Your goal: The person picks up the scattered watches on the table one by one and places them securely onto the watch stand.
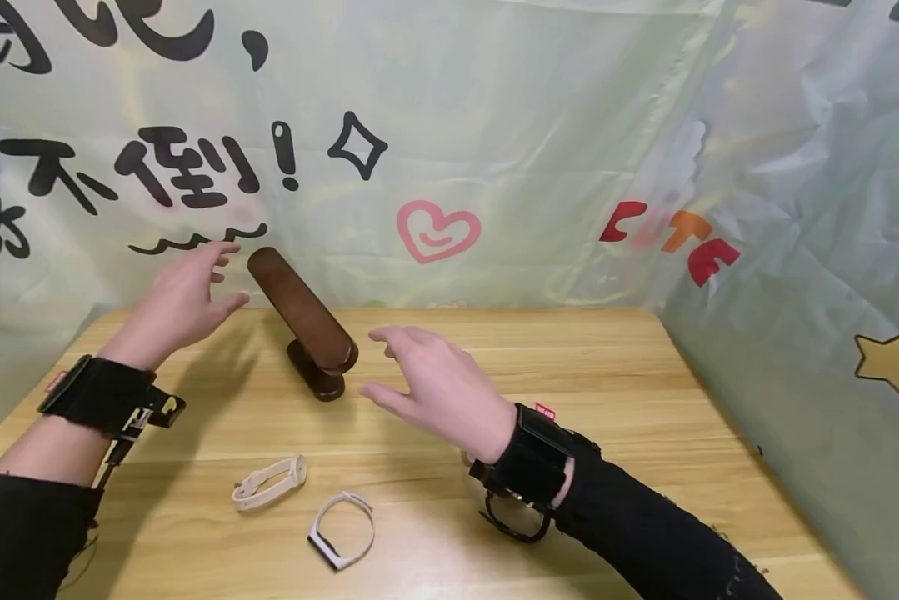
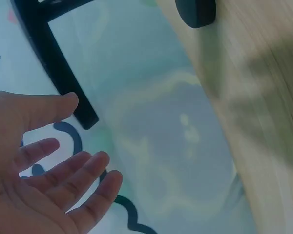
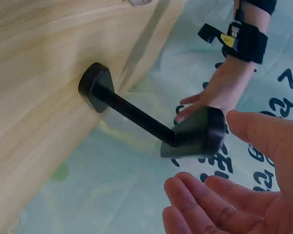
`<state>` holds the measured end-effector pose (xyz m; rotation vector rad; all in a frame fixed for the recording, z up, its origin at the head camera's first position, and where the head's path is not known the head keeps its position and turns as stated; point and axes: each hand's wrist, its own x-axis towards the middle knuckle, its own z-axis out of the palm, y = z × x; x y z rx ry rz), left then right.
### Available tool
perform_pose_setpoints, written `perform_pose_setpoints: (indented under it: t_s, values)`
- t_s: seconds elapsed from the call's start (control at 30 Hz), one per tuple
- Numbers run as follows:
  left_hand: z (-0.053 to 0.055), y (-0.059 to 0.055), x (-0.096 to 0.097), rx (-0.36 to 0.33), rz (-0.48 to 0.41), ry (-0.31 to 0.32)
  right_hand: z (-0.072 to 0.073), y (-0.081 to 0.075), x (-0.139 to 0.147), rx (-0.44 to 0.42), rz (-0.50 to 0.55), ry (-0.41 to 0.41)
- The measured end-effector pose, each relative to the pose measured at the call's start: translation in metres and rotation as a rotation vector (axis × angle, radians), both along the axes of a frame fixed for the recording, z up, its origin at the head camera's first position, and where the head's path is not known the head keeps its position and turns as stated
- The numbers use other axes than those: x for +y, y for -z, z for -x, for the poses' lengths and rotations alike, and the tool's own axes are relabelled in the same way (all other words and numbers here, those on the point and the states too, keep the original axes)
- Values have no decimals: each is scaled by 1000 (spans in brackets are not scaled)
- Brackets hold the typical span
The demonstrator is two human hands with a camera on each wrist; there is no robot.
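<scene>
A dark brown T-shaped display stand (image 1: 299, 308) stands on the table, its long top bar running from back left to front right above an oval base (image 1: 317, 385). In the right wrist view a slim post (image 3: 139, 117) joins base and bar. My left hand (image 1: 182, 300) hovers beside the bar's far end, holding nothing; in the left wrist view its thumb tip overlaps the bar (image 2: 58, 63). On the other side my right hand (image 1: 445, 387) hovers near the bar's front end, fingers loosely extended and nothing in them.
Nearer me on the wooden table (image 1: 606, 375) lie a cream watch strap (image 1: 271, 485) and a white fitness band (image 1: 342, 533). A dark curved band (image 1: 520, 533) shows below my right wrist, partly hidden. Printed cloth (image 1: 539, 167) rises behind the table and along its right side.
</scene>
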<state>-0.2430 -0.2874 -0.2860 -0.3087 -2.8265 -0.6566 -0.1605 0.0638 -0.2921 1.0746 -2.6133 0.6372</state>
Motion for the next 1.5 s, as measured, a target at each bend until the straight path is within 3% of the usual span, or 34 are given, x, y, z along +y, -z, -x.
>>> perform_pose_setpoints:
  t_s: [0.43,1.2,1.5]
  values:
    - [20,6,4,-88,-18,30,7,3,-24,35,2,-11]
    - [33,15,7,-62,-27,60,16,3,-30,55,-10,-3]
    - [29,15,7,-29,-36,54,16,2,-27,33,-8,-5]
